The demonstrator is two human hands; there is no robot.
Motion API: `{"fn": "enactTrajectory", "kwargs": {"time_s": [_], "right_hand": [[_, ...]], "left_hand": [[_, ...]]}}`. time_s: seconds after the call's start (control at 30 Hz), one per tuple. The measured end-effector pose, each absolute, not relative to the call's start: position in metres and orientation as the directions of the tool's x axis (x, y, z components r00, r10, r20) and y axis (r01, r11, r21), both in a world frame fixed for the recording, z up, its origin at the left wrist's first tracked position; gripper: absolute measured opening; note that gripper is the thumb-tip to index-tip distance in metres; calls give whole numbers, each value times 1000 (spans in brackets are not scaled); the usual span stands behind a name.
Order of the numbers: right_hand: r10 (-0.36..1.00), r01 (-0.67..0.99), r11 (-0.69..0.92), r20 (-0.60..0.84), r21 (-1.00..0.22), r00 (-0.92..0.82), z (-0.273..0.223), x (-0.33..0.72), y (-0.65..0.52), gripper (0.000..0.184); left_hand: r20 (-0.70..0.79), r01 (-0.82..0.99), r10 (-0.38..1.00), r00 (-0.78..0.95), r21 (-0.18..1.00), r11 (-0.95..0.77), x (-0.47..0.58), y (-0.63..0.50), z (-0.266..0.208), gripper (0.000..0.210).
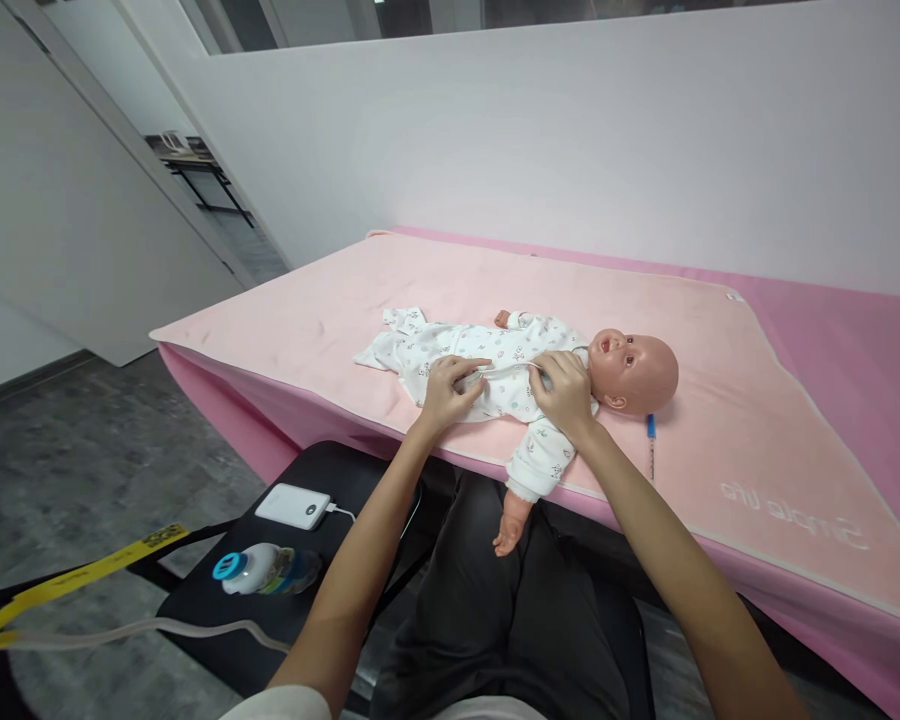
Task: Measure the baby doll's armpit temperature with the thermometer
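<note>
A baby doll (pixel 633 374) lies on its back on the pink cloth, its head toward the right. It wears a white printed baby romper (pixel 487 343), whose leg ends lie flat at the left. My left hand (pixel 450 388) pinches the front edge of the romper around the belly. Higher up, near the chest and neck, my right hand (pixel 564 390) grips the same edge between thumb and fingers. One doll arm (pixel 513 522) hangs over the table's near edge, below my right hand. Parts of the doll's torso are hidden behind my hands.
A thin stick with a blue end (pixel 651 428) lies beside the doll's head. The pink cloth (pixel 285 310) covers the table against a white wall. On a black chair (pixel 195 605) at the left are a white power bank (pixel 292 506) with a cable and a blue-capped bottle (pixel 262 570).
</note>
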State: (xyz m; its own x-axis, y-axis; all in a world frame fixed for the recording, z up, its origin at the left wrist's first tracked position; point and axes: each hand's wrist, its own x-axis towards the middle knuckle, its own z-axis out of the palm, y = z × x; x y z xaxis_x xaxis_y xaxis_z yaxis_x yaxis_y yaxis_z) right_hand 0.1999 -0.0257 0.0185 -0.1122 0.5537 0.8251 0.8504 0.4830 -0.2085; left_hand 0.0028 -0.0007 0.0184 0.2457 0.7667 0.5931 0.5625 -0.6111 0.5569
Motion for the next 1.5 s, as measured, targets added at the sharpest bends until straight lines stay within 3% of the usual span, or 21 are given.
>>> {"fn": "enactTrajectory", "kwargs": {"time_s": [1.5], "right_hand": [[575, 850, 479, 810, -221, -114, 20, 200, -26, 17]], "left_hand": [[560, 589, 804, 198, 588, -555, 6, -2, 19, 9]]}}
